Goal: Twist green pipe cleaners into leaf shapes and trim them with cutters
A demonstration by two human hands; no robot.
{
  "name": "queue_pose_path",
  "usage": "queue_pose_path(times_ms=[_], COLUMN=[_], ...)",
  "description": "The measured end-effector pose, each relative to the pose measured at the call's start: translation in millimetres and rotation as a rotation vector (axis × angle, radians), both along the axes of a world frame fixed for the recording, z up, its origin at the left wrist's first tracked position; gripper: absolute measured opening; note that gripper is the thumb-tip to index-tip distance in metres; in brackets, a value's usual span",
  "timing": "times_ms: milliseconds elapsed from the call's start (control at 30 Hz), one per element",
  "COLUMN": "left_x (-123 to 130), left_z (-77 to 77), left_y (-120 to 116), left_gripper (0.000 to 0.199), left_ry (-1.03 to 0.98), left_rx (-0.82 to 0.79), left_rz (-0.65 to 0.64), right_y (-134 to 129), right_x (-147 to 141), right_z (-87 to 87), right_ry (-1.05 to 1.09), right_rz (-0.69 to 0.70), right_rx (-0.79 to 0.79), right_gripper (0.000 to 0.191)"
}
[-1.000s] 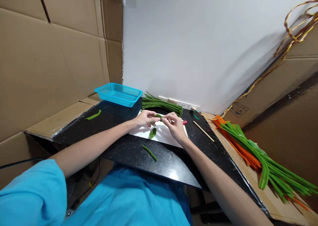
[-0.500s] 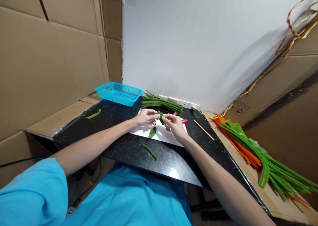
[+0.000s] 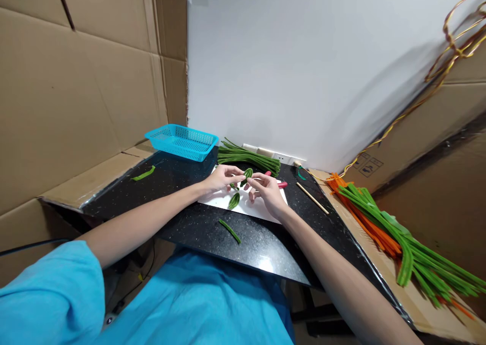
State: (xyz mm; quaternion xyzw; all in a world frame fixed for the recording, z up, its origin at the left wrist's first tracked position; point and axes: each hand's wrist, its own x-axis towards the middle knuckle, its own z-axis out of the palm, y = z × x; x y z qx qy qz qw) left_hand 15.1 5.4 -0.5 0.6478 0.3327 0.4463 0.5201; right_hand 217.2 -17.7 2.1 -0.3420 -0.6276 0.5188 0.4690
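A small dark green leaf shape (image 3: 247,174), apparently bent from fuzzy pipe cleaner, is held up between my two hands. My left hand (image 3: 222,178) pinches its left side with thumb and fingertips. On the other side, the fingers of my right hand (image 3: 266,189) are closed on its lower right edge. Just below lies a second green leaf (image 3: 234,201) on a white sheet (image 3: 258,209). A small green piece (image 3: 234,186) shows by my left fingertips; whether they touch it I cannot tell. Red handles (image 3: 282,184) stick out behind my right hand.
Dark green pipe cleaners (image 3: 248,158) lie bundled by the wall, beside a blue basket (image 3: 178,147). A short green stem (image 3: 230,231) rests near the front edge, a wooden stick (image 3: 312,198) to the right. Orange strips (image 3: 374,231) and lighter green strips (image 3: 429,264) lie on cardboard.
The leaf in my hands has turned so that its broad, ribbed face shows more, and it sits slightly higher. My right fingers have shifted a little; the other things stay put.
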Motion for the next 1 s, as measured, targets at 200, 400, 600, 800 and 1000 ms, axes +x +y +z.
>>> queue_pose_path(times_ms=[200,400,600,800,1000], left_x=[1.1,2.2,2.4,1.3,0.7], left_z=[-2.3,1.3,-3.0,-6.0,-6.2], left_y=[-0.6,-5.7,-0.9,2.4,3.6], left_gripper=[0.038,0.022,0.031,0.038,0.035], left_ry=[0.057,0.097,0.079,0.049,0.057], left_rx=[0.104,0.245,0.215,0.155,0.122], left_rz=[-0.006,0.03,-0.006,-0.041,-0.046], right_y=[0.5,-0.5,0.3,2.7,2.8], right_x=[0.7,0.1,0.8,2.2,2.0], right_z=[0.5,-0.5,-0.2,-1.4,-0.9], right_ry=[0.033,0.031,0.035,0.032,0.042], right_rz=[-0.027,-0.002,-0.008,-0.009,-0.018], right_rx=[0.005,-0.024,-0.035,-0.059,-0.066], right_gripper=[0.044,0.047,0.044,0.044,0.042])
